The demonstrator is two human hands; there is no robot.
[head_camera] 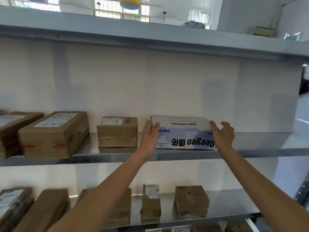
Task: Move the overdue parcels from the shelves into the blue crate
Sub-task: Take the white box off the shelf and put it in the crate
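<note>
A white and blue printed parcel (184, 131) lies on the middle shelf (100, 157), right of the brown boxes, with its lettering upside down. My left hand (149, 136) lies flat against the parcel's left end, its thumb on the front face. My right hand (223, 133) is at the parcel's right end with fingers spread and loosely bent, the thumb touching the top right corner. The parcel rests on the shelf. The blue crate is not in view.
Brown taped parcels sit to the left on the same shelf: a small one (117, 132) close to my left hand, a larger one (55, 134) and another at the edge (10, 129). The lower shelf holds several brown parcels (191, 200). An upper shelf (150, 39) overhangs.
</note>
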